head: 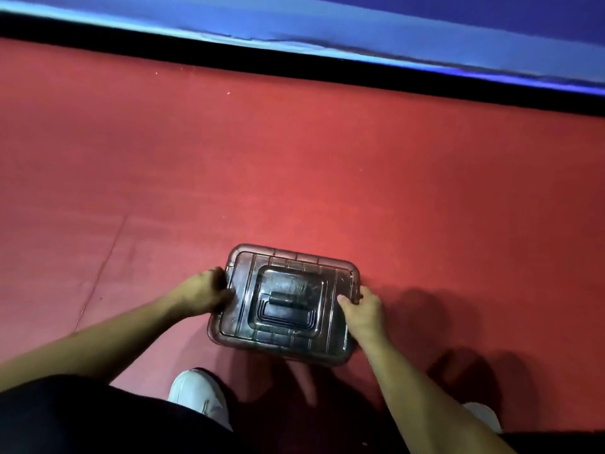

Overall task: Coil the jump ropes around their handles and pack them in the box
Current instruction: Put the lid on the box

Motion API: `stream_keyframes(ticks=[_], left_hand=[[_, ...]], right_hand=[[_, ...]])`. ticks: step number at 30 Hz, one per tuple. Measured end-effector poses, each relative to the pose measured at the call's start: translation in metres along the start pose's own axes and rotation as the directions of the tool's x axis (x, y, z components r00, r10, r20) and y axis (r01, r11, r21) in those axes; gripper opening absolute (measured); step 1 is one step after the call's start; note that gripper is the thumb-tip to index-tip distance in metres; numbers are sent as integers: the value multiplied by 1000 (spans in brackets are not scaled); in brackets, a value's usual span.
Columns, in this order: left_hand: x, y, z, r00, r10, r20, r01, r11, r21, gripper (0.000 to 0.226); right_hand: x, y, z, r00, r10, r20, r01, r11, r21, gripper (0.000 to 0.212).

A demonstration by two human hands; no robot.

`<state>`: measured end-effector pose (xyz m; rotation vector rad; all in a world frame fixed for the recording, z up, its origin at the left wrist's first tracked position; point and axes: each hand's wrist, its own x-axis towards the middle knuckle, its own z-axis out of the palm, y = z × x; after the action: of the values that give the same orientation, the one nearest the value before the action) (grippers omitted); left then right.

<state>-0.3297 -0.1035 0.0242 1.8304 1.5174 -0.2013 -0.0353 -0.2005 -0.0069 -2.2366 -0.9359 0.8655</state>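
Note:
A dark translucent plastic box (284, 304) with a ribbed lid and a recessed carry handle sits on the red floor in front of me. Its lid is on. My left hand (203, 291) grips the box's left edge, fingers curled over the rim. My right hand (360, 306) grips the right edge by the side latch, thumb on top of the lid. No jump rope shows outside the box, and the dark lid hides what is inside.
Red matting (294, 158) covers the floor around the box. A black strip and a blue padded edge (360, 44) run along the far side. My white shoes (199, 398) and dark trousers are below the box.

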Motion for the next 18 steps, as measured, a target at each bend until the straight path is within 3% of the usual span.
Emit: stream_keyframes(ticks=[3, 7, 13, 18], left_hand=[[8, -5, 6, 997, 36, -72, -29, 994, 106, 26], [17, -7, 19, 987, 57, -148, -41, 993, 109, 27], [19, -6, 29, 980, 28, -195, -22, 999, 29, 26], [25, -8, 31, 985, -87, -151, 84, 996, -31, 24]], right_hand=[[-4, 8, 10, 995, 89, 33, -84, 988, -133, 25], [-6, 14, 14, 989, 145, 8, -137, 953, -272, 32], [-14, 12, 20, 987, 154, 46, -136, 954, -269, 35], [-10, 9, 19, 990, 133, 48, -122, 973, -194, 32]])
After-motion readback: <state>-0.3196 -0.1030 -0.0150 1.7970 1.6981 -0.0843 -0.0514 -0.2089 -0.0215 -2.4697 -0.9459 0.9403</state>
